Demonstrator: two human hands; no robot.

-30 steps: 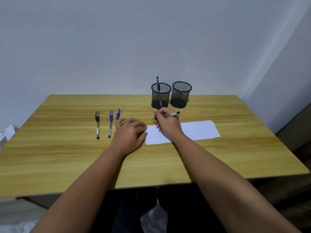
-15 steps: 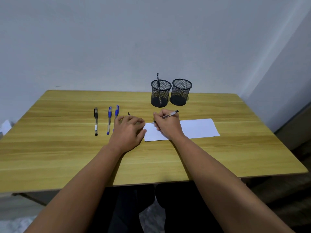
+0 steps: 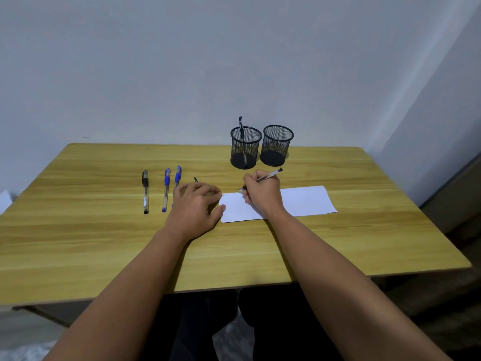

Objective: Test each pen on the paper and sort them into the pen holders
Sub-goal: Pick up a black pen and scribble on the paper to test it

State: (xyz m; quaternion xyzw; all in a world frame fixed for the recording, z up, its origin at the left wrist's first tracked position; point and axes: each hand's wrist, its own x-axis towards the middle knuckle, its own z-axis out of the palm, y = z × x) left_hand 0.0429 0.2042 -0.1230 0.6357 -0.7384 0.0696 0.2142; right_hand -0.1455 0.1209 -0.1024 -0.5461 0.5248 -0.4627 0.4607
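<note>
A wooden counter (image 3: 104, 246) with a yellow-brown grain fills the lower middle of the view. Behind it stands a plain pale grey wall (image 3: 182, 61). At the far left edge, something white (image 3: 4, 200) shows, too cut off to identify.

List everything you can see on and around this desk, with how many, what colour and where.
pen holders: two, black mesh, far side of the table, side by side
pen in holder: one, dark, upright in the left holder
paper: one white sheet, right of centre
loose pens: three, one black and two blue, lying left of the left hand; a dark tip of something shows just beyond that hand
table: one, light wood
wall: pale grey, behind
left hand: rests beside the paper's left edge
right hand: grips a pen, tip on the paper
</note>
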